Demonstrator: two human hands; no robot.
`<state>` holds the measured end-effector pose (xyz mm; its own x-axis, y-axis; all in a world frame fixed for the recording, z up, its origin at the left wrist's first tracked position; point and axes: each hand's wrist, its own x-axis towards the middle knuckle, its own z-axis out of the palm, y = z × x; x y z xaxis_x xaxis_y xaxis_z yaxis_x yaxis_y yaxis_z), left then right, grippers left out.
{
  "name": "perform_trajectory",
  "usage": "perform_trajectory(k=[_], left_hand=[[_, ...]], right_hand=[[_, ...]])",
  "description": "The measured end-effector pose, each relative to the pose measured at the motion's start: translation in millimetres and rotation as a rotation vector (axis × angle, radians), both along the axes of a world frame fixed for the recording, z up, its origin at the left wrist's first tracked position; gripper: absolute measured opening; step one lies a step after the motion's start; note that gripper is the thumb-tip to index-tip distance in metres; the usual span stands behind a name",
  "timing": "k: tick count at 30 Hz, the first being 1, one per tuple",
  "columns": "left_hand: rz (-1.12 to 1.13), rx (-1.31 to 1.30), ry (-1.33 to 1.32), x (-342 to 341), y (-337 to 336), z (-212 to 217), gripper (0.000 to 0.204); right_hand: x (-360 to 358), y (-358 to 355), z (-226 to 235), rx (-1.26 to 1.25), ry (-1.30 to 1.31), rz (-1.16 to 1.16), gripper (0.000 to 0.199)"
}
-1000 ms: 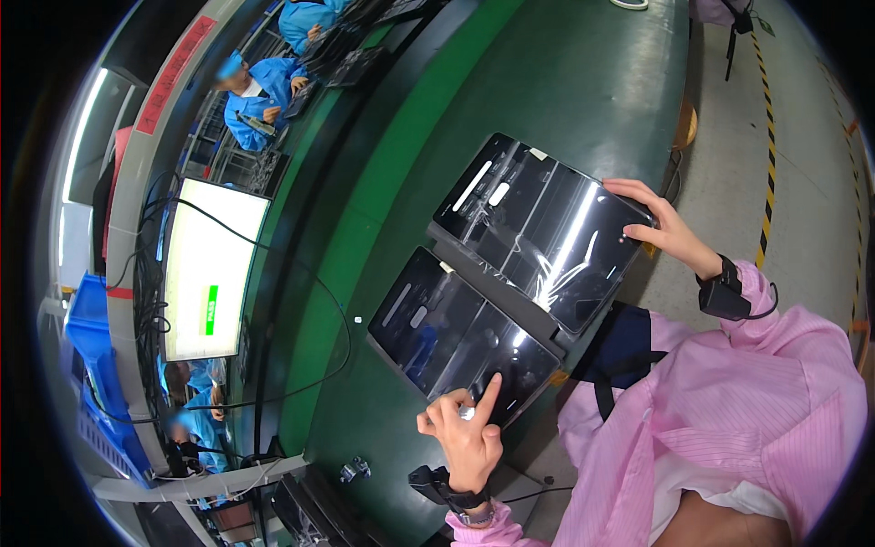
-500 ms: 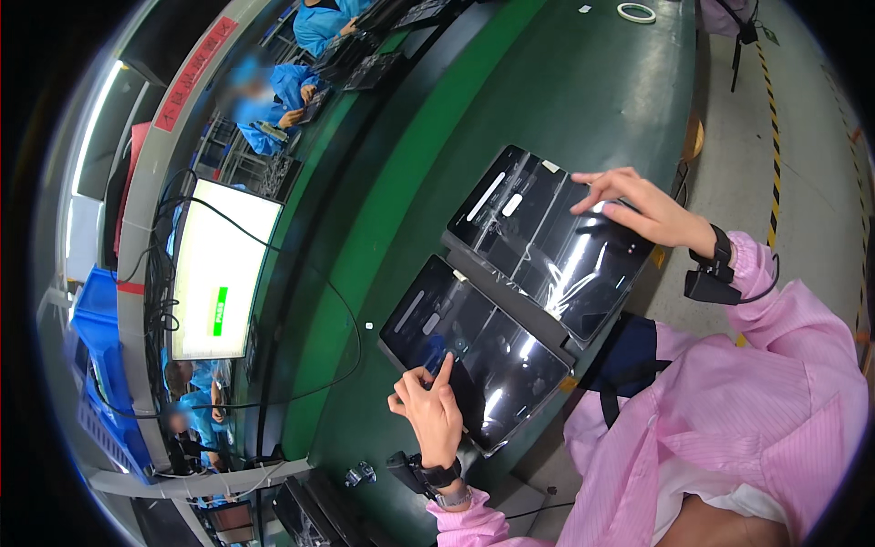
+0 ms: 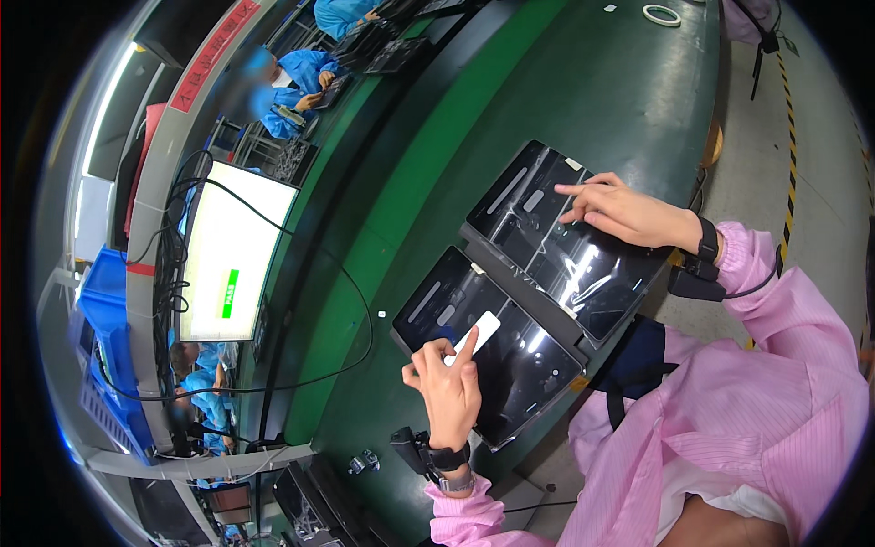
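Observation:
Two flat black tablet-like devices lie side by side on a green bench, their glossy screens facing up. Over the nearer device (image 3: 529, 387), my left hand (image 3: 445, 397) stretches out its index finger, with the other fingers loosely bent. That fingertip is at a bright white bar (image 3: 486, 330) on the screen. My right hand (image 3: 633, 214) is over the farther device (image 3: 597, 287), index finger extended toward its grey on-screen bars (image 3: 532, 200). Whether that fingertip touches the glass I cannot tell. Neither hand holds anything. A clear wrinkled film seems to cover the farther screen.
A lit monitor (image 3: 232, 255) stands at left, with a black cable (image 3: 369, 314) looping onto the green bench (image 3: 583, 100). A tape roll (image 3: 662, 15) lies at the far end. People in blue work across the bench. Blue bins (image 3: 114, 337) sit at far left.
A white bar has appeared at my left index finger. My right hand has moved toward the farther device's bars, which have turned from white to grey. The whole view has shifted slightly.

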<state>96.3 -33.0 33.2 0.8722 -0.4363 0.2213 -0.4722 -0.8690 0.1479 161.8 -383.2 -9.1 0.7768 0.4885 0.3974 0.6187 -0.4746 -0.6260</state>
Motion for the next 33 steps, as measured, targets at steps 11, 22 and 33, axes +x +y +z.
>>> perform_trajectory(k=[11,22,33], left_hand=[[-0.046,0.007,0.048,1.0,-7.6,-5.5,0.039],[-0.068,0.051,0.032,-12.7,-30.7,15.1,0.054],[-0.476,-0.019,0.252,-4.6,-126.3,-8.1,0.051]], right_hand=[[-19.9,-34.7,-7.7,0.107,0.028,-0.139,0.014],[-29.2,-38.2,-14.5,0.103,-0.089,-0.321,0.016],[-133.1,-14.4,-68.5,0.564,0.515,-0.708,0.029]])
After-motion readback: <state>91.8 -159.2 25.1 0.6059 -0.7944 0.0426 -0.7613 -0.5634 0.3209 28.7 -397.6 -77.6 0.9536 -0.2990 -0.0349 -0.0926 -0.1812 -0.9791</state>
